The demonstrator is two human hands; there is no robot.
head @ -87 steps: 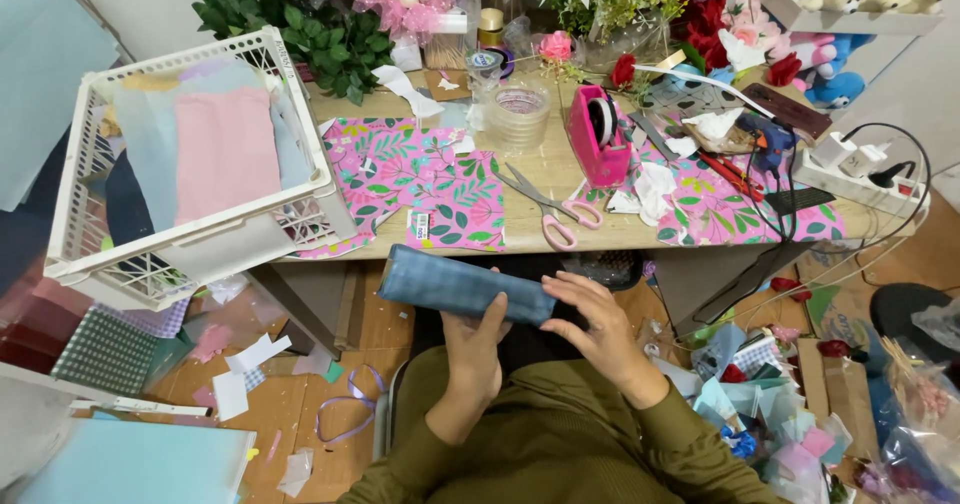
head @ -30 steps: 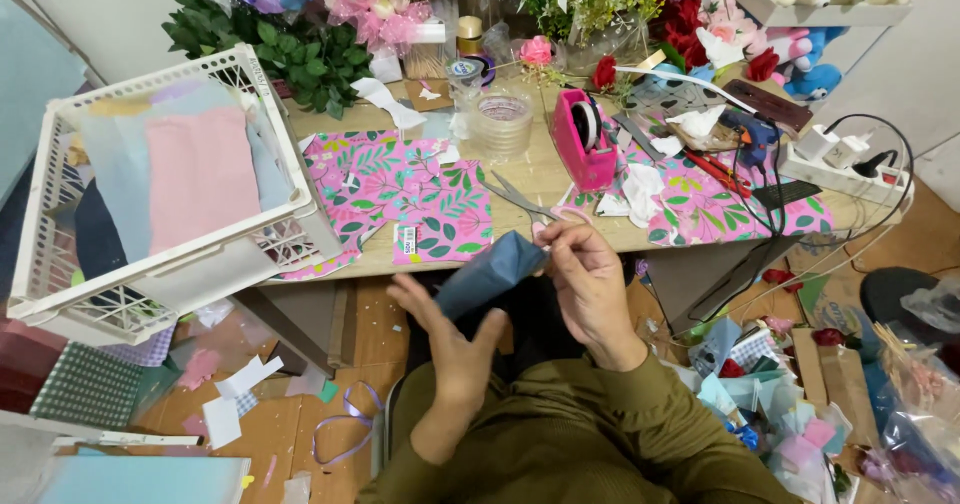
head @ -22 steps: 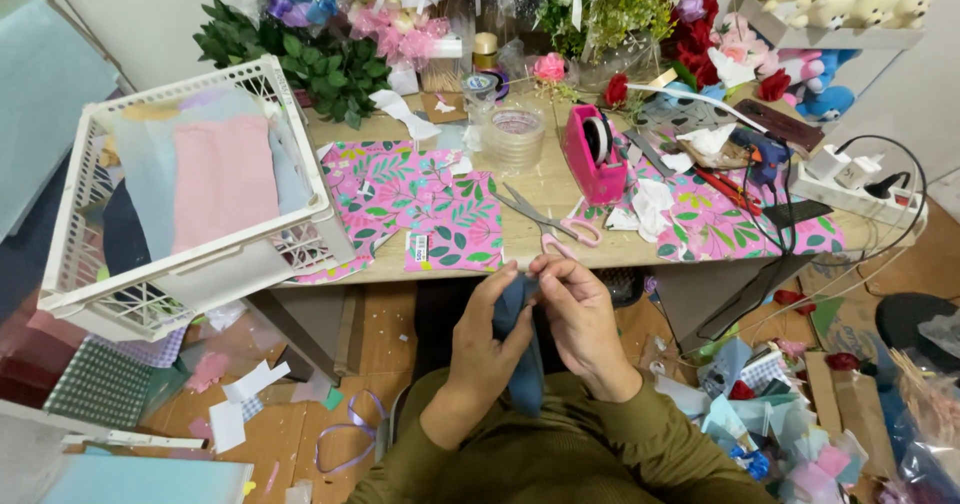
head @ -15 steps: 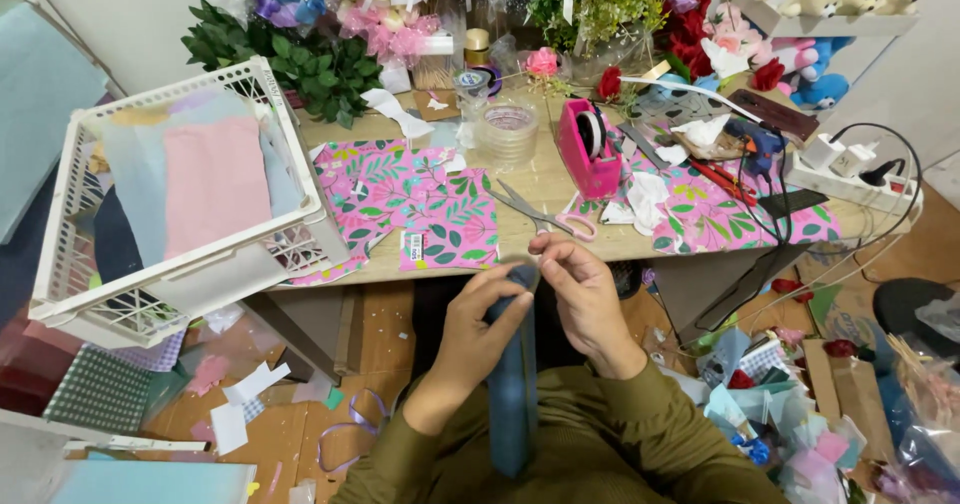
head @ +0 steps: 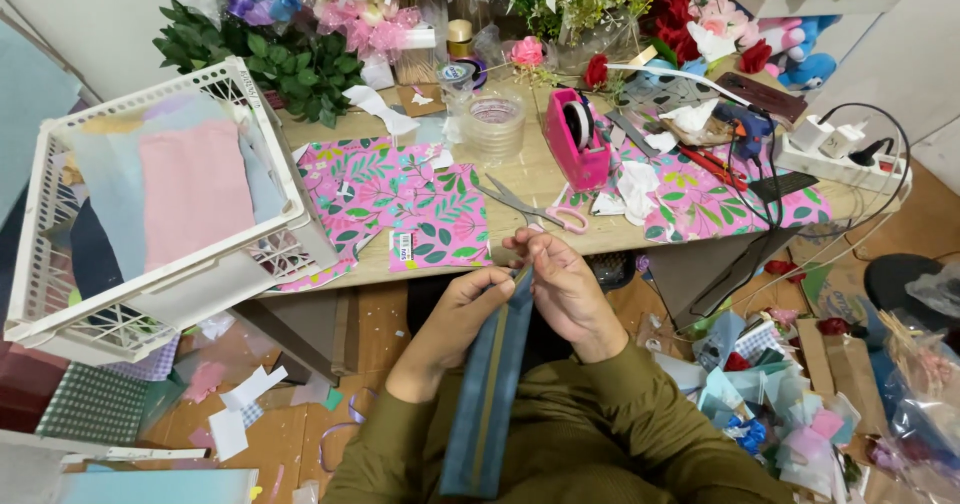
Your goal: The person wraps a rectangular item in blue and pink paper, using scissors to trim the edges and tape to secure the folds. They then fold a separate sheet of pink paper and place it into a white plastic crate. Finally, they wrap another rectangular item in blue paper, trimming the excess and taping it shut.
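A long strip of blue-grey paper (head: 490,394), folded lengthwise, hangs down over my lap. My left hand (head: 462,309) pinches its upper left edge. My right hand (head: 560,284) grips the top end from the right, fingers curled over it. Both hands are held just in front of the near edge of the low wooden table (head: 530,174). Pink-handled scissors (head: 530,207) lie on the table right beyond my right hand, on a sheet of pink leaf-patterned wrapping paper (head: 400,199).
A white plastic basket (head: 60,304) with pink and blue sheets stands at the left. A pink tape dispenser (head: 577,139), a clear tub (head: 495,124), artificial flowers, a glue gun (head: 745,124) and a power strip (head: 830,154) crowd the table. Paper scraps litter the floor.
The blue-grey paper was held flat and wide in front of me, then was turned and folded. It now hangs as a narrow vertical strip from both hands.
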